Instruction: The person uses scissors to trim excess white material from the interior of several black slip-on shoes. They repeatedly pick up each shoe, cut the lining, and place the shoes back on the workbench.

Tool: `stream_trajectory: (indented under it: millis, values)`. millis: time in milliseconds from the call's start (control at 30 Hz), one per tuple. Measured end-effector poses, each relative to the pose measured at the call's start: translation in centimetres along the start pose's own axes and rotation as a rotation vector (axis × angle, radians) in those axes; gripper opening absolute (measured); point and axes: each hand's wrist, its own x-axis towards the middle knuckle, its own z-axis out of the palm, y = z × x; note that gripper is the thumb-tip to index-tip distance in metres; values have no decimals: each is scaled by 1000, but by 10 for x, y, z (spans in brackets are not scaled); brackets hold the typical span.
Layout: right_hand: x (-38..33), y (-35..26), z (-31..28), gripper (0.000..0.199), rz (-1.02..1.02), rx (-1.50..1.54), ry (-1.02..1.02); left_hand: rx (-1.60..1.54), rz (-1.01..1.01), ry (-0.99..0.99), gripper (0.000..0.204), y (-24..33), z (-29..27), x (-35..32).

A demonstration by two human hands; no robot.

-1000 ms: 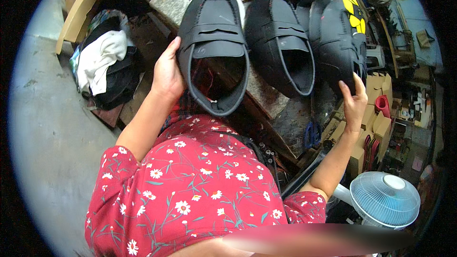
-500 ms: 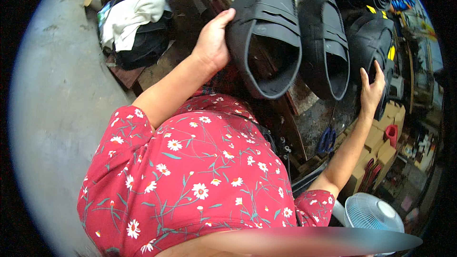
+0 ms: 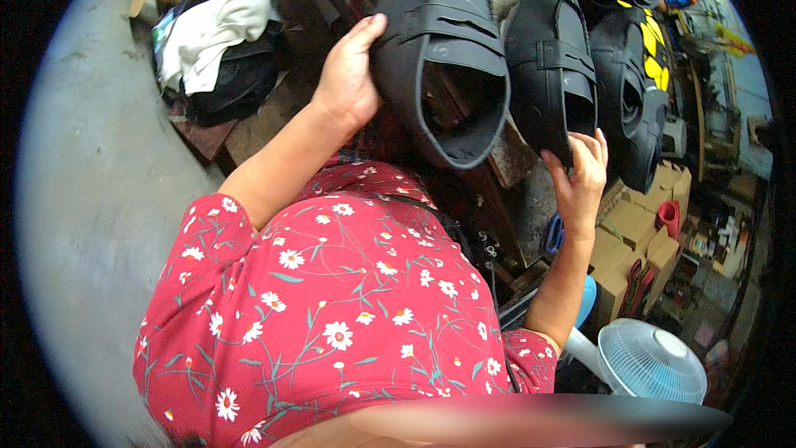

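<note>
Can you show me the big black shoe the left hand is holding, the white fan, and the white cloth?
big black shoe (image 3: 439, 41), head view, on its strap.
white fan (image 3: 651, 361), head view, on its round grille.
white cloth (image 3: 211, 33), head view, on its middle fold.

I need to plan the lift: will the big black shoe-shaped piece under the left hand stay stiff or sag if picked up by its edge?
Probably fairly stiff: the big black shoe-shaped piece keeps its open mouth wide with only the left hand at its side. Likely light for its size, since it looks hollow. The matte surface suggests it won't be slippery, though that is hard to confirm.
</note>
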Motion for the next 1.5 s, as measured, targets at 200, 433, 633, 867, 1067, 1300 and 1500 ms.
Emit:
stream_trajectory:
  millis: [200,433,633,867,1067,1300,1500]
  values:
    - [-23,25,16,29,210,269,150,-43,-54,19,32,-3,2,3]
    - [-28,19,19,27,341,479,196,-28,9,11,27,-6,14,0]
    - [-41,1,-17,35,420,523,233,-82,-37,-64,22,-24,39,7]
    - [-76,-49,-80,57,255,215,393,1110,662,-182,77,-59,72,20]
    - [-33,-72,-71,47,55,61,273,1441,982,-458,60,-54,53,27]
    - [10,-74,-69,34,-16,-136,129,1524,732,-620,42,-53,54,28]
    - [-18,-79,-113,38,81,-257,265,1510,890,-702,32,-60,51,16]
